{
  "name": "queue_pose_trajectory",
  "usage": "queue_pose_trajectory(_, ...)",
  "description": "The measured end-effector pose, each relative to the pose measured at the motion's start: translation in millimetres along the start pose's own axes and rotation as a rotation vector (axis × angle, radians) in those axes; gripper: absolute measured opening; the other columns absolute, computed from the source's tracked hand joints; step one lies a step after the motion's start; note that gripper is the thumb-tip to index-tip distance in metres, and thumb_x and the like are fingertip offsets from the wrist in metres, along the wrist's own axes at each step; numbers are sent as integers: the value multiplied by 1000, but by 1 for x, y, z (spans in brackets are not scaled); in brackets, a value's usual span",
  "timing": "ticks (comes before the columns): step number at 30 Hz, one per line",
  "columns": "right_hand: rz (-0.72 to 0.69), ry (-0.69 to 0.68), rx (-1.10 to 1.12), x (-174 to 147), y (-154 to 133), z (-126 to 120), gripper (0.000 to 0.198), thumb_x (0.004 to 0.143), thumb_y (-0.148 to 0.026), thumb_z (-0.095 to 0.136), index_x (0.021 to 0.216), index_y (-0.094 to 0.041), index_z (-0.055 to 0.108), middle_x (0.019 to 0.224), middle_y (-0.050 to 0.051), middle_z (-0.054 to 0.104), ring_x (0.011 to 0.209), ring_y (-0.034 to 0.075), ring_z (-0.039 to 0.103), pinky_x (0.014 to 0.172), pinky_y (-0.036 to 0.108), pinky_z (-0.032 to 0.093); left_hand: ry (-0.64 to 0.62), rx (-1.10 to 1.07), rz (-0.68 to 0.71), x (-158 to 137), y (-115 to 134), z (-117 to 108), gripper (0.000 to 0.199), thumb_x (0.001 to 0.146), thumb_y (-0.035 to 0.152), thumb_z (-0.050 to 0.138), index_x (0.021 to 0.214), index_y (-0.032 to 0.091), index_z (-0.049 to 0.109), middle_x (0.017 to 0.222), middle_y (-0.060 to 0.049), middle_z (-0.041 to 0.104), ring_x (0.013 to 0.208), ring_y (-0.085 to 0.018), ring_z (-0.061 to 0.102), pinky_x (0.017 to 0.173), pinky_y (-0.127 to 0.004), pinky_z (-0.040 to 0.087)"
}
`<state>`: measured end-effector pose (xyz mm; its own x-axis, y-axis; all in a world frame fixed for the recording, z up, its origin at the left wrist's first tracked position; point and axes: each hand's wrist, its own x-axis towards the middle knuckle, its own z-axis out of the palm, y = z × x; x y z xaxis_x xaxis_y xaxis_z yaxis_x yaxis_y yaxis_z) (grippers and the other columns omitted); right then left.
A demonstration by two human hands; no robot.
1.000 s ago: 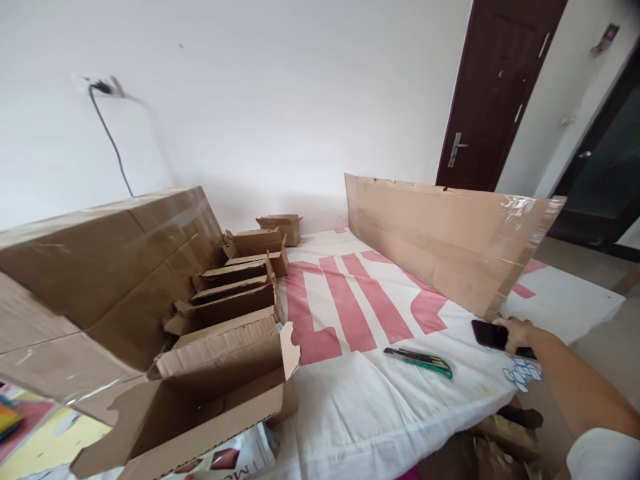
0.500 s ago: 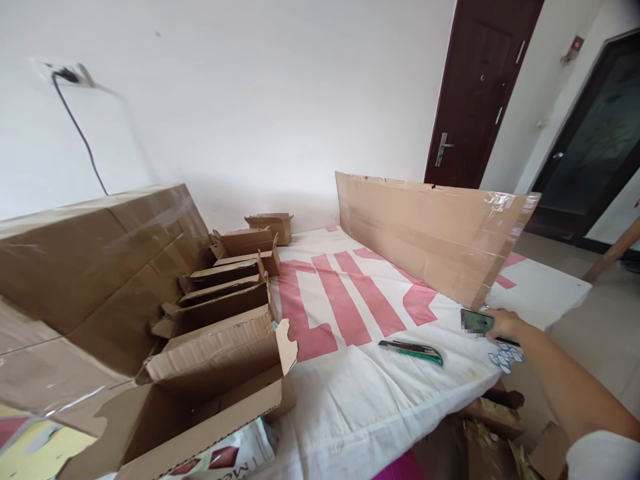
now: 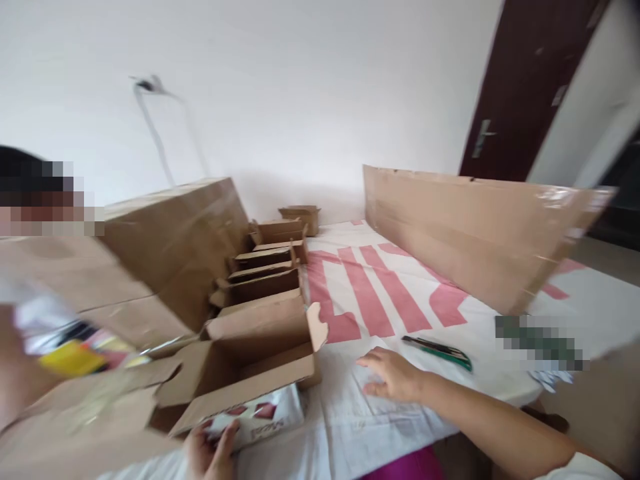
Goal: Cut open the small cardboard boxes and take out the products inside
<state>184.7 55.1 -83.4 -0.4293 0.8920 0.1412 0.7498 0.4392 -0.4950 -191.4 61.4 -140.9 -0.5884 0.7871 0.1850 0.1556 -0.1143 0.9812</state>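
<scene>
My right hand (image 3: 395, 375) lies flat on the white cloth with red print (image 3: 370, 300), fingers spread and holding nothing. A green utility knife (image 3: 439, 352) lies just right of it. A phone, blurred out (image 3: 537, 340), rests further right on the cloth. My left hand (image 3: 211, 451) is at the bottom edge, its fingertips on a white packet with red print (image 3: 260, 419) that sits under an open cardboard box (image 3: 250, 363). The picture cuts off part of the left hand, so its grip is unclear.
Several small open cartons (image 3: 265, 267) stand in a row behind the box. A large taped carton (image 3: 175, 240) fills the left. A long cardboard sheet (image 3: 475, 233) stands along the right. A person (image 3: 30, 193) is at the far left. A dark door (image 3: 525, 87) is behind.
My right hand let go of the phone and moved left past the knife onto the cloth. My left hand came into view at the packet. The camera swung left and a person appeared.
</scene>
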Motion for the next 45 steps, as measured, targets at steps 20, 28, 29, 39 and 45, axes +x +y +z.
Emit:
queue_pose_trajectory(20, -21, 416, 329, 61, -15, 143, 43, 89, -36, 50, 130, -24, 44, 111, 9, 63, 95, 26, 67, 82, 42, 57, -33, 76, 40, -14, -13, 6, 44, 78, 44, 68, 113, 23, 50, 102, -8, 65, 95, -25, 65, 87, -40, 51)
queue_pose_trajectory(28, -29, 452, 364, 63, -6, 146, 40, 87, -38, 51, 125, -26, 47, 111, 8, 64, 93, 26, 67, 81, 42, 58, 221, 328, 497, -8, 20, -34, 26, 88, 36, 57, 110, 23, 53, 121, -14, 54, 123, -30, 51, 106, -48, 39)
queue_pose_trajectory(29, -35, 448, 367, 63, -5, 146, 40, 87, -38, 52, 124, -26, 47, 110, 8, 64, 93, 26, 67, 81, 42, 57, 239, 418, 578, 2, 30, -44, 23, 89, 35, 55, 109, 23, 55, 120, -14, 55, 123, -31, 50, 106, -50, 39)
queue_pose_trajectory(39, -18, 402, 381, 64, -7, 145, 34, 86, -37, 51, 117, -24, 50, 106, 8, 66, 93, 26, 67, 81, 42, 57, -94, 1160, 338, 95, 79, -101, 71, 74, 49, 73, 139, 31, 52, 155, -7, 40, 146, -50, 10, 110, -69, 23)
queue_pose_trajectory(45, -99, 359, 349, 53, -22, 122, 17, 90, -37, 50, 76, -27, 51, 72, 2, 61, 67, 21, 63, 62, 36, 55, -118, 1268, 487, 86, 70, -154, 67, 79, 44, 63, 142, 26, 48, 151, -5, 47, 145, -43, 25, 110, -58, 33)
